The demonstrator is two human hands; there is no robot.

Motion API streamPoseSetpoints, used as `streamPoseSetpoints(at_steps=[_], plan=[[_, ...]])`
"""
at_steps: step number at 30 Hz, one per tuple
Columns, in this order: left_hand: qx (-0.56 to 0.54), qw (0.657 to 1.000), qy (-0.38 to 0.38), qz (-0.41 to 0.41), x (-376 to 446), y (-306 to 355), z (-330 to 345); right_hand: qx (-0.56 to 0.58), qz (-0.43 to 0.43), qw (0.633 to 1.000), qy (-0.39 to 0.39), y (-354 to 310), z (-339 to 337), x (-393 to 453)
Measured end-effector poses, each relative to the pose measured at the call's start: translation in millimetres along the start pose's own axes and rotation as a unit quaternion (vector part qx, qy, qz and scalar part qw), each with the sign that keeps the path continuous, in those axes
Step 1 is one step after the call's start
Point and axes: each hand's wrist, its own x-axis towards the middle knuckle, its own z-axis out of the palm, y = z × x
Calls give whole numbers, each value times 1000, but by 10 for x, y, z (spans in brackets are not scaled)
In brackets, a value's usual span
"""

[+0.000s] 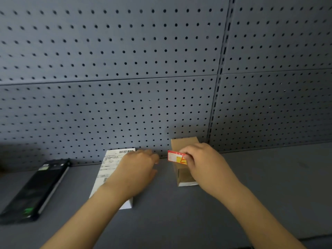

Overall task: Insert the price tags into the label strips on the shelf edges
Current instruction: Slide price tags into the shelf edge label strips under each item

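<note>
Nearest us, our two forearms are reaching over the grey shelf [269,186]. Our left hand [136,169] is hovering with relaxed, nearly straight fingers over a white box with a shipping label [106,169], holding nothing. Our right hand [203,162] is pinching a red and yellow price tag [175,157] between thumb and fingers, just in front of a small cardboard box [181,175]. We judge we are picking up a tag; next it calls for carrying it to the shelf's front edge, where the label strip is lying out of view. A black handheld device [34,189] is lying far left. Behind everything, the grey pegboard [125,69] is rising.
</note>
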Motion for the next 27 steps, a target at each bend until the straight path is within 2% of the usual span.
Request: streamPoseSetpoints(at_steps=[8,16,20,27], plan=[[45,998,3,-39,-1139,-704,-93,-4,-32,999,-14,-1091,430,-352],[52,998,7,-30,-2337,-1393,1,27,-1,999,-40,-2265,905,-891],[36,999,3,-6,-2621,-1398,69,28,36,998,-47,-2447,929,-1092],[5,1000,-21,0,-2752,-1043,124,15,73,993,-92,-2321,818,-1305]])
